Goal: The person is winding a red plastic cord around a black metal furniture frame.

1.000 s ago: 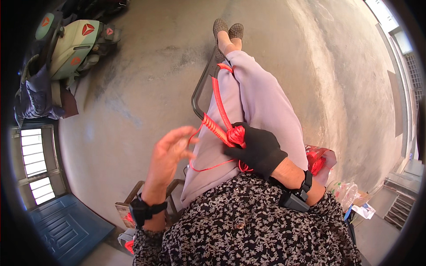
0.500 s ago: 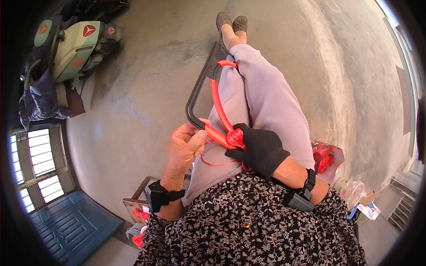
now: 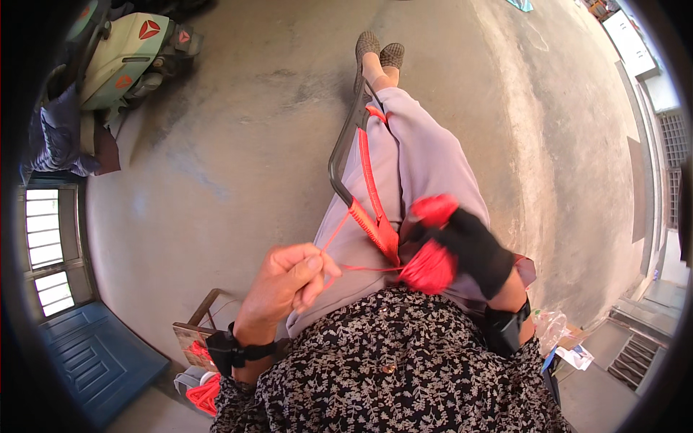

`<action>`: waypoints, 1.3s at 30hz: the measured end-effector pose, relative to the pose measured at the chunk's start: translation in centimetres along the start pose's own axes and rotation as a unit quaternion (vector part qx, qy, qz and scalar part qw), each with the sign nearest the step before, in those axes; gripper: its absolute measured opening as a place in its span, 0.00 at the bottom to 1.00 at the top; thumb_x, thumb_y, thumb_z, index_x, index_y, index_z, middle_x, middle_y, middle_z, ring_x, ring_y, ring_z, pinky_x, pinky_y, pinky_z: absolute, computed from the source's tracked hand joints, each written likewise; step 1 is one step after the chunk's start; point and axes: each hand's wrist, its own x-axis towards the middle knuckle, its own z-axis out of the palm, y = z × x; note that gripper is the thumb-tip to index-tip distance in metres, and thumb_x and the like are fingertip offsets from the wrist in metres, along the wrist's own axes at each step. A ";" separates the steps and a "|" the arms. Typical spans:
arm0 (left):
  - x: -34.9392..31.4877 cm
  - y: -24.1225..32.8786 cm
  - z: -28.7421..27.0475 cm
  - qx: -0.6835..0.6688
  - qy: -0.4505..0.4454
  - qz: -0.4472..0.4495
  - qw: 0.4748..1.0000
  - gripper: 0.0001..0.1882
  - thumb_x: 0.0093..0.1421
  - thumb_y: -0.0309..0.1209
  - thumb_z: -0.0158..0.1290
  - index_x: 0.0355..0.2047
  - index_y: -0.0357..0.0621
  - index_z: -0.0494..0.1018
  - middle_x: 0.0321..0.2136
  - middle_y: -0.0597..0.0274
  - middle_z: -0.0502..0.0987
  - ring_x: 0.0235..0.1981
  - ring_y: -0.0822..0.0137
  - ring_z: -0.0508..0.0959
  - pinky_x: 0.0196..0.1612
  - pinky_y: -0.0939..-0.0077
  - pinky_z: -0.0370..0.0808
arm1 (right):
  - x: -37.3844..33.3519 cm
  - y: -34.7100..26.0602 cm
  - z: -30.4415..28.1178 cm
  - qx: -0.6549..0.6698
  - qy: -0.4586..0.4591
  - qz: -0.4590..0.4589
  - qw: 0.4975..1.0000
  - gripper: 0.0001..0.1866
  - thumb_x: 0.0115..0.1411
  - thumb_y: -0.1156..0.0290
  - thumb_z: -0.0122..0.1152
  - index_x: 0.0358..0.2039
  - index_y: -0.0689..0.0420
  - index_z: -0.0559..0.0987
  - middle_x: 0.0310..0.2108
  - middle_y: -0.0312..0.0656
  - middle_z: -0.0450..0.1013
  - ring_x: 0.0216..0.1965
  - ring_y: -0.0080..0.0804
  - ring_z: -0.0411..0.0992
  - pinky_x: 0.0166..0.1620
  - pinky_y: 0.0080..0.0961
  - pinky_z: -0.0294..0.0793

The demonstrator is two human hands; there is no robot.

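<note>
Frame of dark bar lies over the trousers in the head view. Red wrapping covers its near bar in close turns, and a red strip runs inside it; the bend and long outer side are bare, so the covering looks only partly done. Nearer the body than the frame, the left hand pinches red cord between thumb and fingers. Right of the frame, the gloved right hand, blurred, is curled around a red bundle.
</note>
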 end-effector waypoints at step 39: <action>-1.1 4.5 -1.5 -0.313 -0.019 0.312 0.897 0.15 0.67 0.39 0.45 0.50 0.47 0.66 0.40 0.60 0.71 0.32 0.67 0.71 0.22 0.79 0.71 | 5.8 -6.9 5.0 -0.389 0.154 -0.341 0.842 0.36 0.44 0.64 0.70 0.54 0.56 0.68 0.56 0.49 0.63 0.61 0.47 0.56 0.62 0.41 0.55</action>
